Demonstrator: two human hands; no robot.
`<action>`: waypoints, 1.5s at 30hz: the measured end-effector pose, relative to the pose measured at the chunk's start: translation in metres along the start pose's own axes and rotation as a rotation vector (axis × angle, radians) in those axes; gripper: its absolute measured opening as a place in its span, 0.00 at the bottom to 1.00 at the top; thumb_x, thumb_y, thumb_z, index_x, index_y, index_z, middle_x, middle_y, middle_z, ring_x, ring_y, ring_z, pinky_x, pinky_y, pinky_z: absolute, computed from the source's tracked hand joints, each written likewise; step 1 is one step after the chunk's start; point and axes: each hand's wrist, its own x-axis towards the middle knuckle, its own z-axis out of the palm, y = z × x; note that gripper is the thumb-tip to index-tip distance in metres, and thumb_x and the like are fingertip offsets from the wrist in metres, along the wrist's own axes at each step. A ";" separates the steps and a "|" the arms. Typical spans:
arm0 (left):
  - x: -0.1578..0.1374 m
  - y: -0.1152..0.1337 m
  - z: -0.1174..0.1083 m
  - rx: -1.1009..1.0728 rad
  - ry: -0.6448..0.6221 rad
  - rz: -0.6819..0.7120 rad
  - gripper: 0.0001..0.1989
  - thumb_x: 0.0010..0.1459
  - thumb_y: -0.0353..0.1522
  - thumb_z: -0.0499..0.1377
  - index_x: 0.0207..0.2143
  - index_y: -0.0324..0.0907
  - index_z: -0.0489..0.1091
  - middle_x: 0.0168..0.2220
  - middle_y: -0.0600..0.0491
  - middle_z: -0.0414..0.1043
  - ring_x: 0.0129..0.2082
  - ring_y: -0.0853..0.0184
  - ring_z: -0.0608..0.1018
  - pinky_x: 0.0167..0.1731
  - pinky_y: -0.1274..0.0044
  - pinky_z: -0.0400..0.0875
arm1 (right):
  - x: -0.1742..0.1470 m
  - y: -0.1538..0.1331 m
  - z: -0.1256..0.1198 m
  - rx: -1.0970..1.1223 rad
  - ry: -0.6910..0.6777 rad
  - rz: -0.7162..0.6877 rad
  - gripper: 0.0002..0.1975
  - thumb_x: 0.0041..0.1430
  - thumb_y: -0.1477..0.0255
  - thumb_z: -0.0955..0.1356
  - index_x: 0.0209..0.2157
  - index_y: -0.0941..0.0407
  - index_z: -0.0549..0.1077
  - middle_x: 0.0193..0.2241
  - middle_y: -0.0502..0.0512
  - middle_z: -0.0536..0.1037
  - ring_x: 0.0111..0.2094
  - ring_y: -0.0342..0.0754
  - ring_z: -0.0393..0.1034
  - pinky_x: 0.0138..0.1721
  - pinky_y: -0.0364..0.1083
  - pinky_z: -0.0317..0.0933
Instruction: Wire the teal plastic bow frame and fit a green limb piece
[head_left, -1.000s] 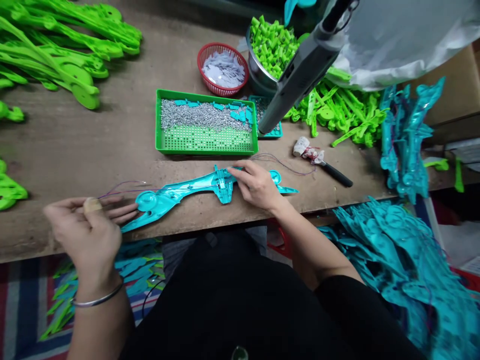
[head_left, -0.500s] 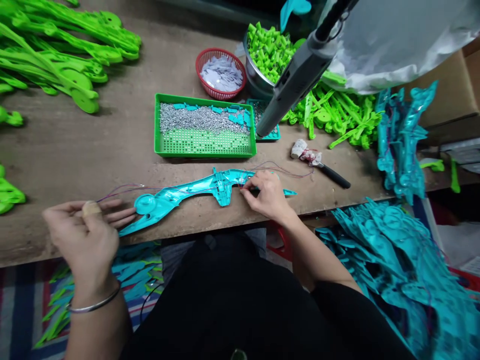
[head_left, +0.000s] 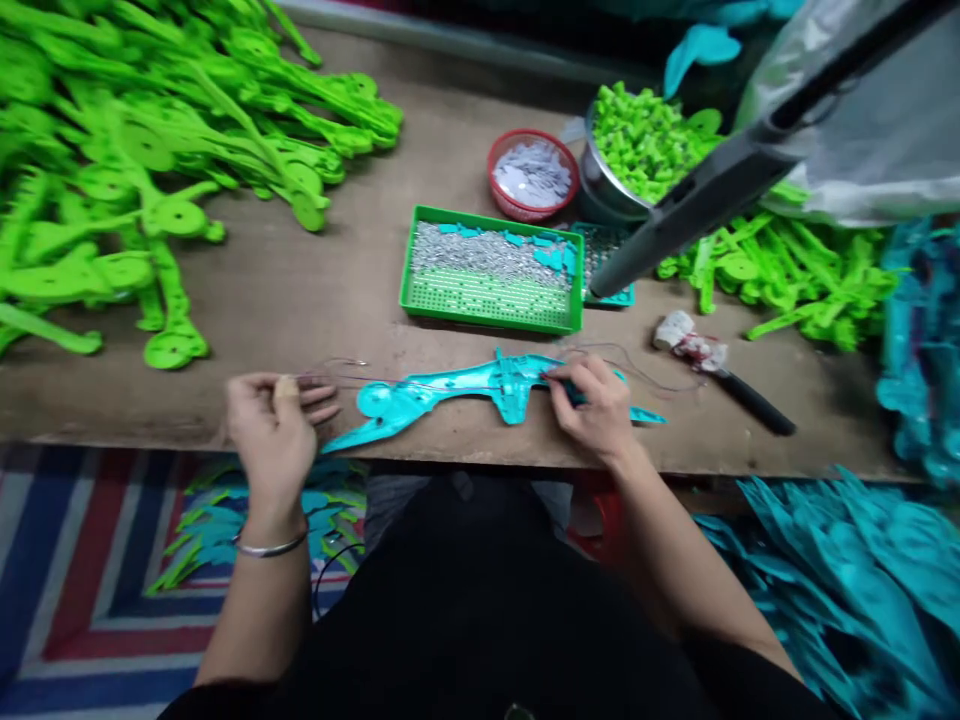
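A long teal plastic part point(head_left: 450, 390) lies along the near edge of the wooden table point(head_left: 300, 300). A thin purple wire point(head_left: 337, 378) runs over it from end to end. My left hand point(head_left: 274, 425) pinches the wire's left end just beyond the part's round end. My right hand point(head_left: 592, 405) rests on the part's right half, fingertips pinching the wire near the middle hub. More wire loops out to the right of that hand.
A green tray point(head_left: 491, 300) of small metal screws and teal bits sits behind the part. Behind it are a red basket point(head_left: 531, 175), a metal bowl of green pieces point(head_left: 637, 145) and a hanging grey power tool point(head_left: 697, 205). Green parts point(head_left: 112, 180) pile left, teal parts point(head_left: 847, 580) lower right. A black-handled tool point(head_left: 735, 385) lies right.
The view has pulled back and shifted left. My right hand slid from the part's hub to its right half, and my left hand drew the wire taut at the left end.
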 end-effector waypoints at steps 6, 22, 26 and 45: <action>0.000 0.000 0.011 -0.262 -0.087 -0.061 0.16 0.52 0.41 0.67 0.35 0.42 0.66 0.27 0.58 0.69 0.25 0.74 0.77 0.28 0.82 0.76 | -0.008 0.021 -0.024 -0.219 0.065 -0.002 0.06 0.51 0.76 0.66 0.32 0.54 0.72 0.27 0.54 0.73 0.26 0.48 0.66 0.28 0.48 0.62; -0.025 0.015 0.041 -0.574 -0.019 0.037 0.13 0.56 0.42 0.67 0.37 0.47 0.70 0.31 0.55 0.74 0.31 0.72 0.78 0.36 0.79 0.73 | 0.092 -0.147 0.057 0.284 -0.100 -0.284 0.09 0.66 0.66 0.65 0.38 0.55 0.75 0.34 0.56 0.81 0.37 0.52 0.74 0.40 0.53 0.64; -0.024 0.017 0.048 -0.640 0.003 0.022 0.17 0.55 0.41 0.68 0.41 0.46 0.67 0.34 0.56 0.74 0.32 0.72 0.78 0.36 0.79 0.73 | 0.099 -0.150 0.060 0.366 -0.099 -0.222 0.10 0.64 0.66 0.67 0.38 0.56 0.78 0.34 0.56 0.81 0.37 0.52 0.74 0.41 0.52 0.64; 0.199 0.102 0.079 0.007 0.063 0.091 0.18 0.52 0.30 0.68 0.43 0.38 0.67 0.46 0.44 0.73 0.50 0.58 0.75 0.52 0.68 0.68 | 0.074 -0.105 0.071 0.222 -0.117 -0.348 0.05 0.67 0.75 0.63 0.36 0.57 0.70 0.31 0.55 0.76 0.33 0.49 0.73 0.36 0.48 0.69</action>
